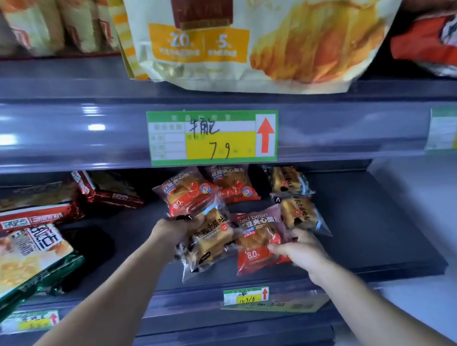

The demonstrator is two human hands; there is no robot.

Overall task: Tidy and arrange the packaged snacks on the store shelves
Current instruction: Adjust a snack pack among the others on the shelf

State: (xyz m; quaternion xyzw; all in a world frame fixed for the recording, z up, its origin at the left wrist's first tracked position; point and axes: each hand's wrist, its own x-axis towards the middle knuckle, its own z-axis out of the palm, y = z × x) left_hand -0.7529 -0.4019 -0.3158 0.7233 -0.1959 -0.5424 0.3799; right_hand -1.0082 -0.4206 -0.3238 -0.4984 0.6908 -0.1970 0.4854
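Small bread packets lie on a dark lower shelf (368, 243). My left hand (172, 228) grips a red bean bread packet (187, 193) together with a clear-wrapped toast packet (210, 240) just above the shelf. My right hand (301, 249) is closed on the lower edge of another red bean bread packet (256, 240) lying beside them. A third red bean packet (231, 183) sits at the back. Two more clear toast packets (288, 181) (299, 212) lie to the right.
Red cracker packs (28, 217) (106, 193) and a green-edged cracker bag (21, 262) lie at the left. The upper shelf rail carries a green price tag (212, 135), with a large yellow bread bag (250, 31) above. More price tags (246, 295) hang on the lower rail.
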